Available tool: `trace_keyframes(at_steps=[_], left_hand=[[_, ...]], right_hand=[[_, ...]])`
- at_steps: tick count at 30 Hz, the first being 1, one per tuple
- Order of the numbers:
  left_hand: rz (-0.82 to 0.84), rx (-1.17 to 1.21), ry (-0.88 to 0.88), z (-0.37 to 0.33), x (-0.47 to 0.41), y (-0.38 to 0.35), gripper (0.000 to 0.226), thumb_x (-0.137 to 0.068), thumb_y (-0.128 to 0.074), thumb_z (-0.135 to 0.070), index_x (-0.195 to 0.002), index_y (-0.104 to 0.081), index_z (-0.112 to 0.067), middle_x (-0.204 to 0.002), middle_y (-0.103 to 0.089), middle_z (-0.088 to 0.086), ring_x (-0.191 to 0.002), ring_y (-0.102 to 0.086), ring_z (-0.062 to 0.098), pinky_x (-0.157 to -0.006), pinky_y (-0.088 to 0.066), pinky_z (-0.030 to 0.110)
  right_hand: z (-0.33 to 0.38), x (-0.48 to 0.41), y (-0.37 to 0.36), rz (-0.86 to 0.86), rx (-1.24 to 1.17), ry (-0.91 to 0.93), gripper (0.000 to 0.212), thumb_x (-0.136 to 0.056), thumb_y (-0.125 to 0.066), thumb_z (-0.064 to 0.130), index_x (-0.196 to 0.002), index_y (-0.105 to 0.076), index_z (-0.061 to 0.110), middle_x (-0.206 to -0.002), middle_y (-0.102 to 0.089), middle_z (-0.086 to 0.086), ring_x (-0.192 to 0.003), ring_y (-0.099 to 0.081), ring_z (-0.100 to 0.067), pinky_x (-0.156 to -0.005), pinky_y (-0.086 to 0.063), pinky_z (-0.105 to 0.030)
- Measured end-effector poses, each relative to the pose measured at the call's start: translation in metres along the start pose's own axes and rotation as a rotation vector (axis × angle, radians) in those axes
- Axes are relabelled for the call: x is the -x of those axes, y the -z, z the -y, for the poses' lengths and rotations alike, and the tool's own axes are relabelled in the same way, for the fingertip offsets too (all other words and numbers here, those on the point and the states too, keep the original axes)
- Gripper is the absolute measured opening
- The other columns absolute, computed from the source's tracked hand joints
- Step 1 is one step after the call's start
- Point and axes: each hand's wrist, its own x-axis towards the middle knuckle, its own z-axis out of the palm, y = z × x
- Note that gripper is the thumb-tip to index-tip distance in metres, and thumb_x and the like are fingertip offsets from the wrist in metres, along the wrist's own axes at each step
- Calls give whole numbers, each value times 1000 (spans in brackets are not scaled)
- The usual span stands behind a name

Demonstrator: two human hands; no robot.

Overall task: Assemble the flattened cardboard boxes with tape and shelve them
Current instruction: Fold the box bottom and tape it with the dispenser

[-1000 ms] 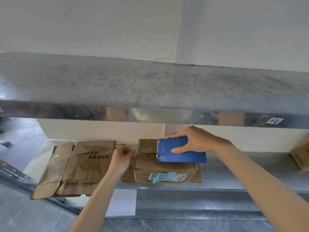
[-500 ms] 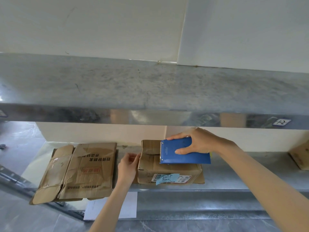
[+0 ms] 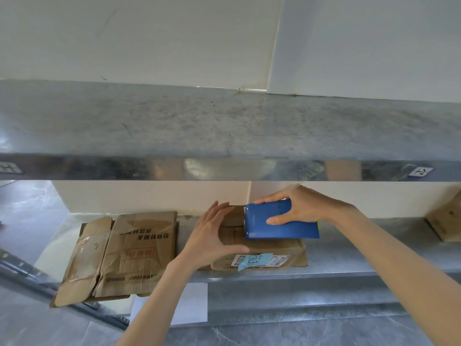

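Both arms reach forward and slightly down onto the lower shelf (image 3: 349, 260), forearms bare. The left hand (image 3: 214, 236) is spread wide over the left end of the small cardboard box (image 3: 264, 249). Its fingers are pretty much straight and lie on the top, and the thumb runs along the box's near top edge, so it's resting there, not curled round anything. The right hand (image 3: 301, 206) grips the blue tape dispenser (image 3: 279, 226), fingers over the far edge and thumb flat on the near face. The dispenser sits on top of the box, toward its right side.

The box itself stands near the front lip of the metal shelf, with a shipping label (image 3: 280, 260) and a blue sticky note (image 3: 254, 261) on its front face. Left of the box, just beside it, lies a flattened cardboard box (image 3: 129, 250) with printed lettering, its near left corner hanging past the shelf edge. Well to the box's right, another carton (image 3: 446, 221) pokes in at the frame edge. Above the box runs a scuffed upper shelf (image 3: 224, 126) with a white wall (image 3: 149, 33) behind it. Below it there's a white sheet (image 3: 193, 303) and a grey tiled floor (image 3: 299, 333).
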Motion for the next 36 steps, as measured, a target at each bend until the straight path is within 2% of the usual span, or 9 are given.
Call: trace_keyframes(at_steps=[4,8,11,19,23,27,29,33,36], left_hand=[[-21,-177,-57,1,-8,-15,121,-53,-77,-77,-153,-24,-33,-162,-13,-17,-151,2,6,-122,4,34],[-90,-146,-55,3,-12,-27,121,-49,-76,-80,-151,-30,-33,-160,-20,-16,-150,-4,6,-121,-16,36],[-123,-75,-53,6,-13,-32,117,-48,-79,-77,-148,-36,-33,-156,-27,-19,-149,-9,4,-118,-24,37],[-116,-24,-29,3,-10,-29,115,-47,-80,-76,-145,-38,-34,-154,-31,-19,-148,-15,3,-119,-28,41],[-103,-53,-7,0,-6,-28,115,-50,-84,-70,-148,-36,-32,-156,-28,-19,-148,-12,0,-119,-27,40],[-94,-76,-9,1,-5,-25,115,-52,-82,-71,-149,-33,-31,-157,-26,-18,-148,-12,-1,-119,-27,42],[-90,-74,-12,1,-5,-25,115,-53,-81,-72,-149,-32,-33,-158,-25,-18,-148,-12,-1,-118,-28,43],[-98,-74,-25,2,-5,-26,115,-53,-81,-73,-149,-33,-33,-157,-25,-19,-148,-12,-1,-118,-26,43],[-102,-84,-29,1,-5,-26,116,-52,-82,-71,-150,-33,-31,-158,-25,-19,-148,-11,0,-118,-26,44]], right_hand=[[0,2,0,-7,14,16,47,-80,-73,57,-121,-53,68,-131,-59,26,-109,-61,-5,-93,-54,-37],[-3,3,1,-13,53,44,51,-79,-70,62,-124,-49,69,-133,-56,29,-109,-60,-3,-90,-55,-34],[-8,3,1,-2,80,83,53,-78,-68,64,-126,-46,69,-134,-55,29,-108,-59,0,-90,-54,-31],[-25,3,13,52,-87,174,51,-83,-75,48,-131,-56,53,-134,-57,25,-117,-57,2,-101,-49,-28],[-33,5,16,72,-124,201,49,-84,-75,45,-128,-57,56,-123,-58,37,-106,-57,14,-89,-48,-10],[-47,10,26,97,-116,165,47,-84,-74,49,-123,-54,65,-119,-57,42,-104,-58,15,-84,-47,-7],[-61,18,28,103,-114,135,47,-84,-75,47,-121,-55,67,-122,-56,41,-107,-56,16,-86,-45,-8],[-92,37,35,57,-119,104,49,-83,-77,39,-125,-59,55,-131,-54,36,-122,-47,17,-106,-34,-14],[-110,51,48,8,-103,77,49,-82,-78,39,-126,-61,53,-130,-53,39,-123,-44,19,-112,-29,-17]])
